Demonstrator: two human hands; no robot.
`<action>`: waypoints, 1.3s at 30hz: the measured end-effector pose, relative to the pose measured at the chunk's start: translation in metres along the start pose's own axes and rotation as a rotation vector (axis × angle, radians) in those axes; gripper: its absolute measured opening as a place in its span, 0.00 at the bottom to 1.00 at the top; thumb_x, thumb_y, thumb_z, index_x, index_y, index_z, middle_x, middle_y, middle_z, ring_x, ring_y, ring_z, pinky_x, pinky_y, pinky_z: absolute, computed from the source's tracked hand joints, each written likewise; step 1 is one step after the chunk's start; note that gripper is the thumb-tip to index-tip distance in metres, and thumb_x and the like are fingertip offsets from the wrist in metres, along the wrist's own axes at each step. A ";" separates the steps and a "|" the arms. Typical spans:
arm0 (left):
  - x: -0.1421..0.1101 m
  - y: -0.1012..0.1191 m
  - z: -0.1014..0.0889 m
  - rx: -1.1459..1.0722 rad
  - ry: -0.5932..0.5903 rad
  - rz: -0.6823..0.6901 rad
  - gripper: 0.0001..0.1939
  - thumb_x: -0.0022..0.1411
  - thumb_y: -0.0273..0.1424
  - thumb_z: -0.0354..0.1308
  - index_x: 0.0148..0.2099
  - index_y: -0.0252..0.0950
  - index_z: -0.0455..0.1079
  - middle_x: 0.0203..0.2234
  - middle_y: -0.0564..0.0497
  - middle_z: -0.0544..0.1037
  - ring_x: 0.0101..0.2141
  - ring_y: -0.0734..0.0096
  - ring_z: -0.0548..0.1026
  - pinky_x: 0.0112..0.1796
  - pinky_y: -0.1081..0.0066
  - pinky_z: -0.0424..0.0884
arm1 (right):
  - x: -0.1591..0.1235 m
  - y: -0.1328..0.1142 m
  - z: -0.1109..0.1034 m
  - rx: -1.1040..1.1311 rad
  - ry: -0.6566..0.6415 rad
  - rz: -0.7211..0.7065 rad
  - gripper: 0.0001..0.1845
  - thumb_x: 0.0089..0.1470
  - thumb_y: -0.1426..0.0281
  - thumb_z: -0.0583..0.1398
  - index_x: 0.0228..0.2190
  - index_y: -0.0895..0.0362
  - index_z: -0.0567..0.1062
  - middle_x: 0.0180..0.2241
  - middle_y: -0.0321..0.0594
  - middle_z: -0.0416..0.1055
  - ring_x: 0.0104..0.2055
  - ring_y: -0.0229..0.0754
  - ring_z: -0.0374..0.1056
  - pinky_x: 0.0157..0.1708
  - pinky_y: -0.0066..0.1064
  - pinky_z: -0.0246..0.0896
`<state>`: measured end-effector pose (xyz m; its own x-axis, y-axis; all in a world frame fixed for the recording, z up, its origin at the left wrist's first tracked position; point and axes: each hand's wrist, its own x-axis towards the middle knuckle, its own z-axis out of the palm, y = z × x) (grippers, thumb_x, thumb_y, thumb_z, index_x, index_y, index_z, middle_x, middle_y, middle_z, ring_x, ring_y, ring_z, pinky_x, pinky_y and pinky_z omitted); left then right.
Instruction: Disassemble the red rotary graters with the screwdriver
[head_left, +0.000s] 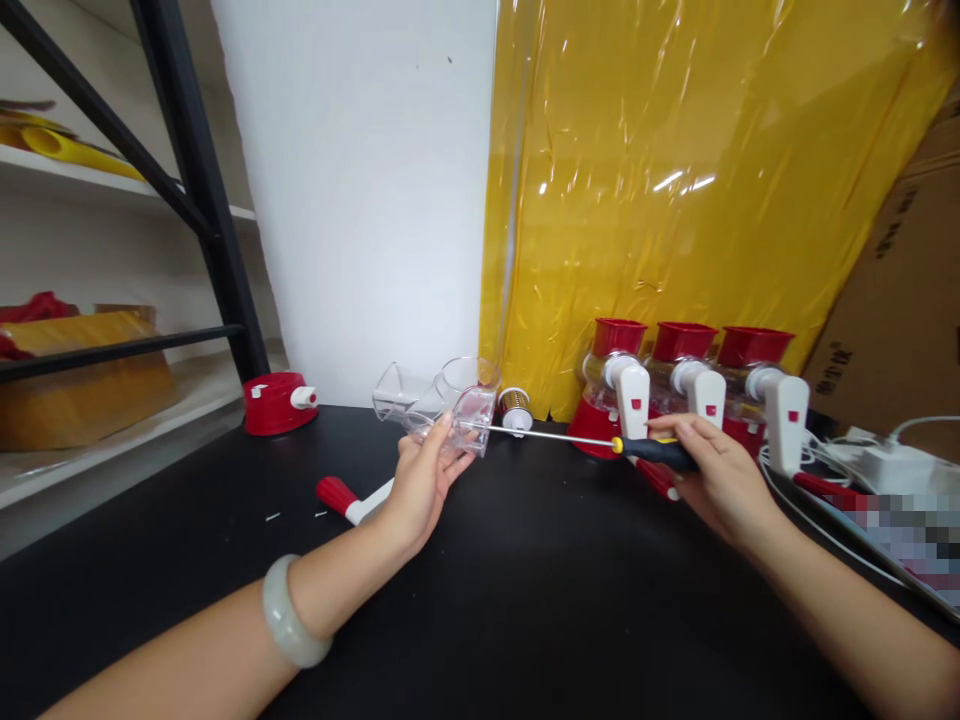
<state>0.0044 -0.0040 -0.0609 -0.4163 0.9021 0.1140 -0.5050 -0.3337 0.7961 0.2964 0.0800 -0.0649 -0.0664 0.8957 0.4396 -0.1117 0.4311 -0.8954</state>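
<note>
My left hand [431,480] grips a clear plastic grater body [409,405] just above the black table, its fingers closed round the near side. In my right hand [716,470] is a screwdriver [652,453] with a black and yellow handle. Its long metal shaft points left and its tip reaches the clear body; whether a screw sits there I cannot see. Below my left hand lies a white crank handle [367,503] with a red grip, partly hidden by the wrist. Two small screws [273,517] rest on the table to the left.
A red base [277,404] stands at the back left. A metal grater drum [515,410] lies behind the clear body. Three assembled rotary graters [685,345] with white cranks line the back right, near cables and a white adapter [900,465]. A black shelf frame [202,190] rises at left.
</note>
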 end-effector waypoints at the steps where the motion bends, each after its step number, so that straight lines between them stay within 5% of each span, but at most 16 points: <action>1: -0.001 0.000 0.000 -0.003 0.001 0.000 0.15 0.55 0.36 0.65 0.39 0.36 0.65 0.40 0.48 0.79 0.41 0.67 0.78 0.45 0.63 0.73 | 0.000 -0.001 0.001 0.003 -0.002 -0.001 0.18 0.50 0.51 0.62 0.31 0.53 0.76 0.29 0.40 0.71 0.28 0.39 0.67 0.26 0.29 0.66; 8: -0.001 -0.002 0.000 0.055 0.000 0.010 0.14 0.56 0.36 0.64 0.39 0.35 0.65 0.41 0.46 0.79 0.41 0.67 0.78 0.43 0.65 0.74 | -0.005 -0.004 -0.006 -0.193 -0.093 -0.013 0.34 0.57 0.42 0.44 0.32 0.57 0.73 0.16 0.38 0.66 0.14 0.38 0.58 0.15 0.31 0.53; 16: 0.001 -0.001 -0.001 0.058 0.030 0.010 0.15 0.55 0.35 0.66 0.37 0.36 0.63 0.42 0.46 0.79 0.42 0.64 0.79 0.46 0.61 0.73 | -0.004 -0.009 -0.007 -0.476 -0.096 -0.100 0.21 0.59 0.51 0.52 0.26 0.53 0.72 0.14 0.34 0.64 0.16 0.37 0.60 0.17 0.30 0.55; 39: 0.000 0.001 0.000 0.052 -0.022 0.020 0.17 0.54 0.37 0.66 0.37 0.35 0.62 0.39 0.45 0.79 0.43 0.64 0.78 0.50 0.54 0.71 | -0.002 -0.002 -0.011 -0.543 -0.065 -0.184 0.19 0.60 0.54 0.53 0.28 0.54 0.72 0.15 0.32 0.64 0.16 0.37 0.61 0.17 0.30 0.56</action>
<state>0.0042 -0.0038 -0.0601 -0.4087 0.9014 0.1432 -0.4563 -0.3377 0.8232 0.3077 0.0788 -0.0644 -0.1571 0.7993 0.5800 0.3967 0.5889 -0.7041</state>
